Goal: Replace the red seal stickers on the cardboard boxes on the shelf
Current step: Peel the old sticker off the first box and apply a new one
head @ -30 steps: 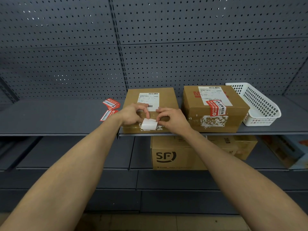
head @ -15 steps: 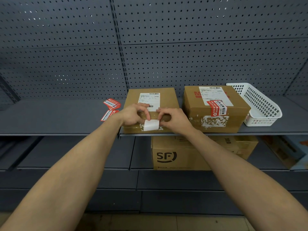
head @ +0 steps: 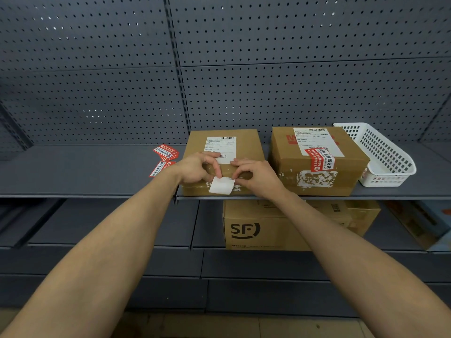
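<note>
Your hands meet at the front top edge of the left cardboard box (head: pixel 244 142). The left hand (head: pixel 195 168) and right hand (head: pixel 258 174), fingers curled, each pinch an upper corner of a white strip (head: pixel 221 186) hanging down the box's front. Right of that box stands a second box (head: pixel 351 172) bearing a red seal sticker (head: pixel 319 159); further right, a white basket (head: pixel 380 152). Left of it, loose red stickers (head: pixel 166 152) lie on the shelf (head: pixel 73 172).
</note>
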Available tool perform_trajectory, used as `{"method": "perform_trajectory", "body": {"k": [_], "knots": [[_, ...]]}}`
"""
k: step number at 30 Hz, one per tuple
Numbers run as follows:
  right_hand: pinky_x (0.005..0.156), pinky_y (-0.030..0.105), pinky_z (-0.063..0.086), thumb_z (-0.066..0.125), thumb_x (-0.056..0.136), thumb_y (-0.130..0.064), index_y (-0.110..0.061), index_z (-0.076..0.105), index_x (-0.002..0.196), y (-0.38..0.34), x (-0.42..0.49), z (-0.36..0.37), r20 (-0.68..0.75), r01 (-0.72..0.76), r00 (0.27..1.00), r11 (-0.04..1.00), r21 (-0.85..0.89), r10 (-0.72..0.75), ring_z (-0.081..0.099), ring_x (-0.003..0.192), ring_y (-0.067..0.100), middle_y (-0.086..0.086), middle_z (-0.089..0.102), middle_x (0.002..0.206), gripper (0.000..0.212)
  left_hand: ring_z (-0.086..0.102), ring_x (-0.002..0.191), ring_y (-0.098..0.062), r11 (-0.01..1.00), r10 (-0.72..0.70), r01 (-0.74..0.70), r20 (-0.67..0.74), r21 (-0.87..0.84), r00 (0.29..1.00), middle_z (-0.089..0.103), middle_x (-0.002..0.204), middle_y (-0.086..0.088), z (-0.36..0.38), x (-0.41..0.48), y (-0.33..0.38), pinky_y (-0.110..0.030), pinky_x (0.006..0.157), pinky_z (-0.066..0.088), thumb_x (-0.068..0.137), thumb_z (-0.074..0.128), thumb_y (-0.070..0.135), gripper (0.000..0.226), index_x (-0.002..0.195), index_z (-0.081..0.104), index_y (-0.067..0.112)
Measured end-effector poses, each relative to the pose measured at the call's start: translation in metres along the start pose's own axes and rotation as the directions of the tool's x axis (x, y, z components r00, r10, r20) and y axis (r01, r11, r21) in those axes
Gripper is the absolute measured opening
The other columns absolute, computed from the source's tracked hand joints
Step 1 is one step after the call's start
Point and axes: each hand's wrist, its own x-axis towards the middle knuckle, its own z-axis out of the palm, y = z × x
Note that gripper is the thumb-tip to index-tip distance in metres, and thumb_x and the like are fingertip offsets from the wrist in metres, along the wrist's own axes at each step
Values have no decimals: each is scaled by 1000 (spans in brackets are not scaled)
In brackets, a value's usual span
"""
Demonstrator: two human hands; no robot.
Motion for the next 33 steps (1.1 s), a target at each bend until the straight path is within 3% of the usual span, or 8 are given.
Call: {"method": "perform_trajectory", "body": {"k": [24,33], "knots": [[125,50,36,91,84,-25,-35,86,95,5,4,1,45,-24,999,999,-23,25,47,148,16,-8,65,148,16,25,160,-16,1000,-13,13,21,12,1000,39,168,14,0,-2,3,-47,133,20,82,88,0,43,80,85,42],[123,51,38,91,82,-25,-42,84,84,1,5,-5,102,-37,994,999,-28,40,46,147,16,-11,61,151,18,27,158,-14,999,-47,47,14,5,999,39,167,16,0,-6,8,-42,130,27,83,77,-13,53,73,84,38]]}}
